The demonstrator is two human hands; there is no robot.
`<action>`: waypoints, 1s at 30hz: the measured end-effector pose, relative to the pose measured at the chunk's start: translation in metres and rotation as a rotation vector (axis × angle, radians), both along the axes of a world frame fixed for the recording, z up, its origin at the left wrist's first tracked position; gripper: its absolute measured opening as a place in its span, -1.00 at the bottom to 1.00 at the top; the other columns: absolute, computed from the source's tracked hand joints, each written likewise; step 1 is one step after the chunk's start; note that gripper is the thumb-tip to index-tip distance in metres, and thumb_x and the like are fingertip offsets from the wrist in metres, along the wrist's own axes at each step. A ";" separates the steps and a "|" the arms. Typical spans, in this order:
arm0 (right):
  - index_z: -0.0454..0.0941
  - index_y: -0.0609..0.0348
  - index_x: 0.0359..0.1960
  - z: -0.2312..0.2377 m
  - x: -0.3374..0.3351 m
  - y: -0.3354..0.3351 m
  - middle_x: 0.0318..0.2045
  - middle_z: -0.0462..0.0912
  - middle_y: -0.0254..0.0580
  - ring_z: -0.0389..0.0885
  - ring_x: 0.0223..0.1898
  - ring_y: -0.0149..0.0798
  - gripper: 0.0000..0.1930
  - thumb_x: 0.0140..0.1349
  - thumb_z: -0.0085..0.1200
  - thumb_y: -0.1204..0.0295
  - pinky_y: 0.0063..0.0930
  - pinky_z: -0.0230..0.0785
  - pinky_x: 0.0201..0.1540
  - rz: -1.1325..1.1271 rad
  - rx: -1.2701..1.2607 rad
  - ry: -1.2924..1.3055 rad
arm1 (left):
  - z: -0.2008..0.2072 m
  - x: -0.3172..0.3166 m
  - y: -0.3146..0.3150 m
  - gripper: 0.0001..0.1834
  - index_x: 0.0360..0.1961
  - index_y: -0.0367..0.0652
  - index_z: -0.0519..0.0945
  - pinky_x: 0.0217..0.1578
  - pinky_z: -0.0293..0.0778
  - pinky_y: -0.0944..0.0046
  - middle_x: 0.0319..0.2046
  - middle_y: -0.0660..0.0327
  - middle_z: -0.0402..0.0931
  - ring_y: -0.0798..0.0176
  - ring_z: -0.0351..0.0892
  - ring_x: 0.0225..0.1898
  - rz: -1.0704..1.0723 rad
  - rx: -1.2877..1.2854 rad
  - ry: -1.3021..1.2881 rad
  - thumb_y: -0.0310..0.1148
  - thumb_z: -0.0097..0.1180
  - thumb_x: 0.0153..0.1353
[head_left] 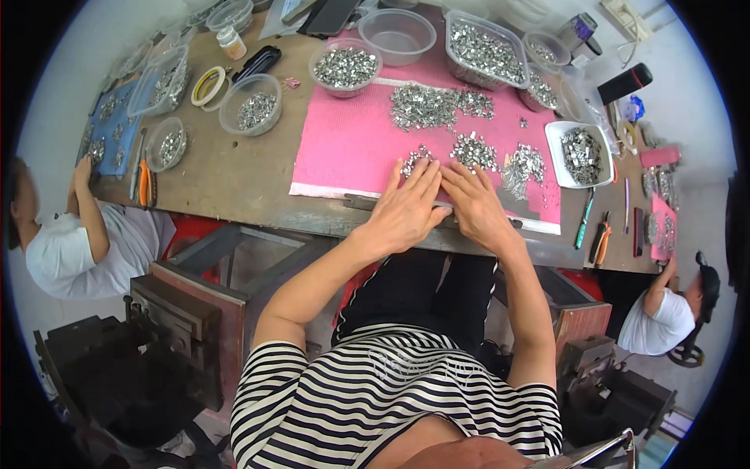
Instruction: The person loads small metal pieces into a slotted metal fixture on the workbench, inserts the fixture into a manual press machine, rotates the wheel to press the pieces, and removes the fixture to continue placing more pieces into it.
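Note:
My left hand (408, 205) lies flat with its fingers stretched out, the fingertips at a small pile of shiny metal pieces (417, 155) on the pink mat (336, 148). Beside it, my right hand (478, 205) is also spread flat, its fingertips just below another small metal pile (473, 150). The two hands almost meet at the index fingers. Whether any pieces lie beneath the fingers is hidden. Farther back on the mat sits a larger heap of metal pieces (422, 106). A looser pile of longer pieces (523, 168) lies right of my right hand.
Round clear tubs of metal pieces (346, 66) stand behind the mat, with a rectangular tub (486, 51) and a white square dish (580, 155) rightward. Orange-handled pliers (144, 184), a tape roll (208, 87) and a green-handled tool (584, 219) lie around. Co-workers sit at left (94, 242) and right (660, 316).

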State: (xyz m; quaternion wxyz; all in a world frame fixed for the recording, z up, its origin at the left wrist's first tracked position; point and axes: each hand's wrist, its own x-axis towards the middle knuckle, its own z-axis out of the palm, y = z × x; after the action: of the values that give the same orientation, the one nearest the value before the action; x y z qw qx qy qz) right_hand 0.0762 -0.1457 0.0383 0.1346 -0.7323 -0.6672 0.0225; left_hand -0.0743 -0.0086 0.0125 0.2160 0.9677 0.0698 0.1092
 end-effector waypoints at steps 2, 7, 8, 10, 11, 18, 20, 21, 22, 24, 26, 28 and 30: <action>0.51 0.29 0.20 0.003 -0.001 -0.005 0.29 0.51 -0.09 0.33 0.41 0.01 -0.52 0.18 0.03 0.60 0.08 0.05 0.48 -0.006 0.011 -0.001 | -0.003 0.000 -0.002 -0.26 0.43 -0.45 0.23 0.49 -0.22 -0.29 0.48 -0.14 0.12 -0.09 0.02 0.55 -0.052 -0.001 -0.054 -0.01 -0.11 0.50; 0.58 0.29 0.09 0.001 0.007 -0.018 0.18 0.59 -0.05 0.43 0.33 0.06 -0.62 0.20 0.10 0.64 0.00 0.17 0.42 -0.028 0.083 0.057 | -0.001 0.005 -0.008 -0.26 0.42 -0.43 0.24 0.50 -0.23 -0.27 0.48 -0.13 0.14 -0.05 0.04 0.54 -0.125 -0.008 -0.032 0.01 -0.11 0.49; 0.60 0.29 0.03 0.000 0.009 -0.021 0.12 0.62 -0.07 0.48 0.26 0.05 -0.68 0.22 0.11 0.63 -0.04 0.23 0.36 -0.044 0.143 0.104 | -0.001 0.006 -0.009 -0.26 0.42 -0.42 0.25 0.50 -0.22 -0.26 0.48 -0.12 0.15 -0.03 0.05 0.54 -0.146 -0.006 -0.022 0.01 -0.10 0.49; 0.64 0.28 -0.13 0.002 0.009 -0.021 -0.08 0.68 -0.09 0.60 0.01 0.01 -0.82 0.24 0.15 0.62 -0.14 0.36 0.13 -0.063 0.272 0.162 | 0.000 0.007 -0.007 -0.28 0.42 -0.38 0.27 0.50 -0.21 -0.25 0.46 -0.09 0.20 -0.02 0.10 0.53 -0.161 -0.077 -0.047 0.01 -0.09 0.49; 0.64 0.28 -0.13 0.000 0.010 -0.021 -0.08 0.68 -0.09 0.60 0.01 0.01 -0.82 0.24 0.15 0.62 -0.14 0.36 0.13 -0.053 0.274 0.167 | 0.000 0.006 -0.005 -0.29 0.41 -0.35 0.30 0.50 -0.19 -0.24 0.43 -0.07 0.26 -0.01 0.14 0.51 -0.180 -0.150 -0.075 0.01 -0.07 0.48; 0.67 0.23 -0.24 -0.009 0.025 0.001 -0.33 0.59 -0.06 0.58 -0.23 0.01 -0.90 0.20 0.20 0.60 -0.17 0.43 -0.14 -0.099 0.429 0.165 | 0.003 0.000 0.024 -0.87 -0.27 -0.04 0.69 -0.03 0.28 0.06 -0.32 0.27 0.62 0.15 0.51 -0.23 0.353 -0.192 -0.506 -0.32 0.32 0.16; 0.67 0.20 -0.24 -0.015 0.028 0.012 -0.34 0.57 -0.10 0.57 -0.22 -0.01 -0.89 0.20 0.21 0.58 -0.17 0.40 -0.14 -0.082 0.431 0.173 | 0.003 -0.002 0.020 -0.89 -0.29 -0.03 0.68 -0.02 0.25 0.06 -0.35 0.28 0.61 0.15 0.50 -0.22 0.336 -0.145 -0.458 -0.32 0.32 0.16; 0.67 0.17 -0.24 -0.019 0.029 0.017 -0.36 0.55 -0.14 0.55 -0.22 -0.04 -0.89 0.19 0.22 0.56 -0.18 0.37 -0.13 -0.073 0.428 0.173 | 0.005 -0.003 0.020 -0.90 -0.31 -0.02 0.68 -0.01 0.23 0.05 -0.37 0.30 0.59 0.15 0.50 -0.22 0.312 -0.106 -0.411 -0.33 0.32 0.16; 0.67 0.17 -0.24 -0.022 0.029 0.022 -0.36 0.55 -0.14 0.55 -0.22 -0.04 -0.89 0.19 0.22 0.56 -0.18 0.37 -0.13 -0.072 0.434 0.177 | 0.006 -0.003 0.020 -0.90 -0.31 -0.02 0.68 -0.01 0.23 0.05 -0.37 0.30 0.59 0.15 0.50 -0.22 0.311 -0.098 -0.409 -0.33 0.32 0.16; 0.67 0.15 -0.28 -0.027 0.030 0.031 -0.35 0.55 -0.13 0.56 -0.20 -0.03 -0.91 0.18 0.23 0.51 -0.17 0.37 -0.11 -0.077 0.426 0.127 | 0.005 0.000 0.021 -0.91 -0.32 -0.01 0.67 0.04 0.21 -0.03 -0.39 0.28 0.56 0.13 0.49 -0.20 0.283 -0.065 -0.348 -0.33 0.31 0.16; 0.65 0.16 -0.31 -0.033 0.032 0.037 -0.36 0.54 -0.12 0.56 -0.19 -0.03 -0.93 0.17 0.23 0.50 -0.17 0.37 -0.11 -0.085 0.409 0.091 | 0.002 0.003 0.021 -0.92 -0.32 -0.02 0.68 0.04 0.19 -0.01 -0.40 0.30 0.56 0.17 0.50 -0.21 0.285 -0.014 -0.334 -0.33 0.31 0.17; 0.63 0.17 -0.34 -0.033 0.032 0.041 -0.36 0.54 -0.11 0.56 -0.19 -0.03 -0.94 0.17 0.22 0.49 -0.16 0.36 -0.11 -0.090 0.387 0.055 | 0.000 0.007 0.021 -0.92 -0.31 -0.02 0.70 0.05 0.18 0.02 -0.41 0.32 0.56 0.21 0.50 -0.21 0.292 0.034 -0.321 -0.32 0.32 0.19; 0.57 0.19 -0.36 -0.032 0.030 0.041 -0.36 0.53 -0.09 0.56 -0.19 -0.03 -0.92 0.15 0.21 0.50 -0.15 0.34 -0.11 -0.097 0.387 -0.055 | -0.003 0.011 0.021 -0.93 -0.30 0.00 0.71 0.08 0.18 -0.02 -0.39 0.31 0.56 0.19 0.49 -0.19 0.248 0.080 -0.357 -0.33 0.30 0.19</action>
State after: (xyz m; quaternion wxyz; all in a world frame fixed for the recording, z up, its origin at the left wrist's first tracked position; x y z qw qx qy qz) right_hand 0.1067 -0.1044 0.0064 0.2555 -0.7243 -0.6265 -0.1324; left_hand -0.0630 0.0121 0.0098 0.1713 0.9248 0.1448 0.3074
